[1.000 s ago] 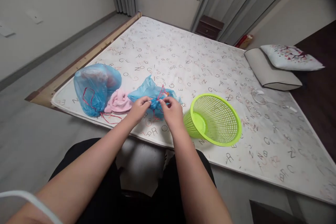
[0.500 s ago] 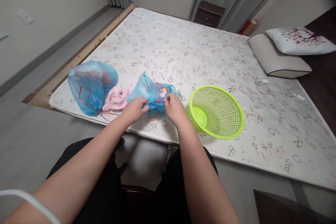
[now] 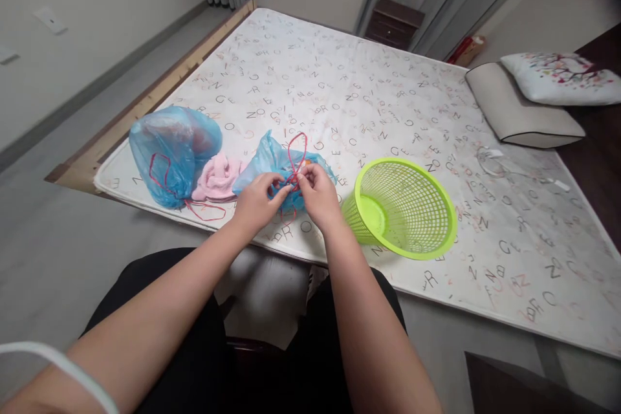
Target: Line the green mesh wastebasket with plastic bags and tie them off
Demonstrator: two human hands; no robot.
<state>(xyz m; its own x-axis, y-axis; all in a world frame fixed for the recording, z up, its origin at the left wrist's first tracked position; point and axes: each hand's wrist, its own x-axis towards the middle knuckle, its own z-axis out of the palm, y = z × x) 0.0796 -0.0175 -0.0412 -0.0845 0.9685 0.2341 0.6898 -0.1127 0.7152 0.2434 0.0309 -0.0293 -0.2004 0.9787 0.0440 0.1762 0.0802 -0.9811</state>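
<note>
Both hands meet over a small blue plastic bag [image 3: 264, 158] lying near the bed's front edge. A red string [image 3: 297, 142] rises in a loop above the bag, its lower part between my fingers. My left hand [image 3: 259, 200] pinches at the string from the left. My right hand [image 3: 317, 194] pinches it from the right, thumb against fingertips. Something orange and white shows faintly in the bag. Left of it lies a crumpled pink cloth [image 3: 219, 178], beside a fuller blue bag [image 3: 169, 149] with red string on it.
A lime-green mesh basket [image 3: 402, 207] leans on its side right of my right hand. The letter-patterned mattress [image 3: 339, 77] spreads beyond, with a beige cushion [image 3: 521, 107] and a white pillow [image 3: 563, 77] at far right. A white cable [image 3: 490, 155] lies near them.
My hands have come closer together. The red string now stands up as a loop between them, where before it lay against the bag. The view has shifted slightly.
</note>
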